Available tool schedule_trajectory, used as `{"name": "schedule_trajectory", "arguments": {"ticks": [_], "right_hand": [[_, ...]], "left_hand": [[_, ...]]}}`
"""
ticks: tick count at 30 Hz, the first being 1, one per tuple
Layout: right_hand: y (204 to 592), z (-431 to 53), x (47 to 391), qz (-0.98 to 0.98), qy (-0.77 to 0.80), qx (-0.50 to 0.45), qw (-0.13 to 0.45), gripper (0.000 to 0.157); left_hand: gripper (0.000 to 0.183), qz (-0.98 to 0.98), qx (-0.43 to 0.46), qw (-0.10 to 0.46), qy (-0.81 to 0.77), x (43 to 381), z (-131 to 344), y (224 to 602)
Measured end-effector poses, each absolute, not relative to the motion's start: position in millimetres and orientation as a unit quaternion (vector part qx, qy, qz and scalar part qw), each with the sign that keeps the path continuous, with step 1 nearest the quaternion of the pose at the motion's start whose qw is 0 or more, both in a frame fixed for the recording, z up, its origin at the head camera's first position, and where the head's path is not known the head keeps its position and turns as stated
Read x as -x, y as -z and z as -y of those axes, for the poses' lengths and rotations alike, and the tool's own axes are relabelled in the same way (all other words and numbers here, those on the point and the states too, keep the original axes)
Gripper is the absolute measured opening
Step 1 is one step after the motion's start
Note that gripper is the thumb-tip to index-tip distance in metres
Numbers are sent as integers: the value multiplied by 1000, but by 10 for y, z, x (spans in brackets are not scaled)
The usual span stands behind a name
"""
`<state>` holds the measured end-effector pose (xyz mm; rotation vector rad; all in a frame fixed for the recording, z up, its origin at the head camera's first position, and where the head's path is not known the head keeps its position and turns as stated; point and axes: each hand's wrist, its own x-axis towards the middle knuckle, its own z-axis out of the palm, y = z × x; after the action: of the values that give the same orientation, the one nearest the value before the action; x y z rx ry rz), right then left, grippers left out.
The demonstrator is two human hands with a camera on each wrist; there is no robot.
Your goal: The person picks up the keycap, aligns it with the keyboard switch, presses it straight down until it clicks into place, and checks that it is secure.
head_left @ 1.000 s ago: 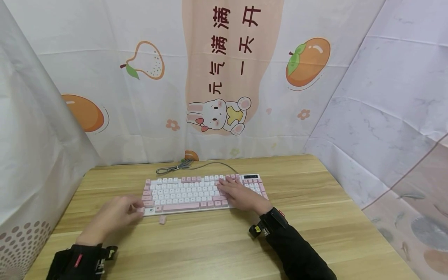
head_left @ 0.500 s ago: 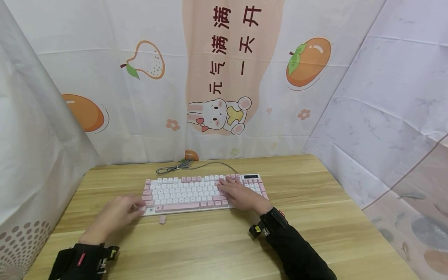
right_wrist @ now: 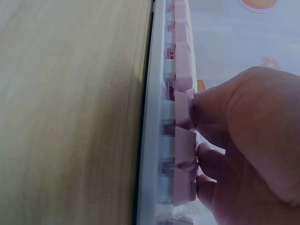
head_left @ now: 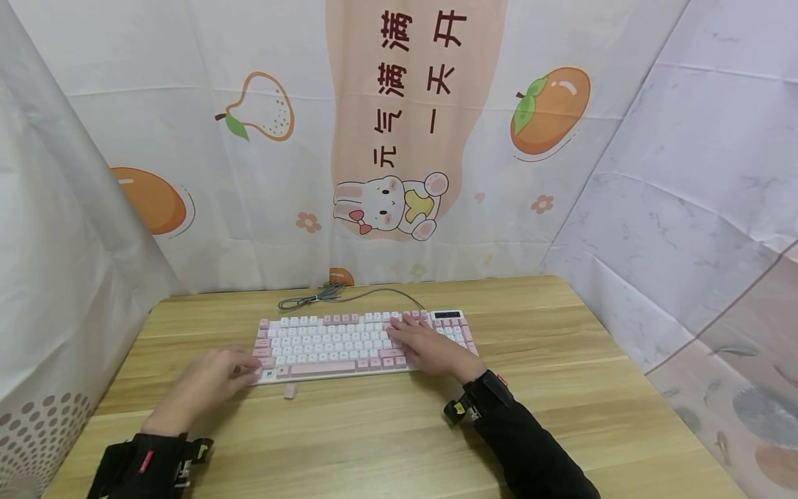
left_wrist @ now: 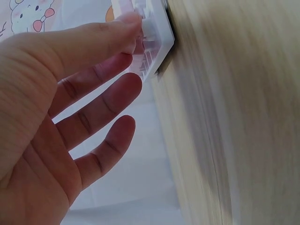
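Note:
A pink and white keyboard (head_left: 330,346) lies on the wooden table. At its front left corner my left hand (head_left: 206,388) pinches a pink keycap (left_wrist: 133,45) between thumb and index finger, right at the key sockets. The other fingers of that hand are spread and loosely bent. My right hand (head_left: 430,348) rests on the right part of the keyboard, its fingers reaching over the keys. In the right wrist view, fingertips touch the tops of the pink front-row keys (right_wrist: 184,150). Another loose pink keycap (head_left: 289,391) lies on the table just in front of the keyboard.
A bundled grey cable (head_left: 318,296) lies behind the keyboard and runs to its back edge. A printed curtain (head_left: 268,201) hangs behind the table (head_left: 399,443), and more sheets flank it on both sides.
My left hand has shifted slightly to the right, bringing its pinched keycap in to the keyboard's front left corner. The right hand and the loose keycap have stayed put.

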<state>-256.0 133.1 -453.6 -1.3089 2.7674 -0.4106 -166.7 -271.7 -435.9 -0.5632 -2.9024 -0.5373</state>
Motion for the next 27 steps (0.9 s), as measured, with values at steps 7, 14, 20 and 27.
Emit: {"name": "schedule_trajectory", "arguments": {"ticks": [7,14,20,27], "right_hand": [[4531,-1330,2560,-894,137,426,26,43],[4537,-1331,2564,-893,137,428,25,43],[4531,-1335,2557,-892,138,429,23,43],[4525,-1333,2564,-891,137,432,19,43]], "left_hand": [[18,962,192,78,177,1656,2712,4363],[18,963,191,76,176,1654,2708,4366],[16,964,189,67,176,1651,2703,4351],[15,962,193,76,179,1645,2704,4341]]}}
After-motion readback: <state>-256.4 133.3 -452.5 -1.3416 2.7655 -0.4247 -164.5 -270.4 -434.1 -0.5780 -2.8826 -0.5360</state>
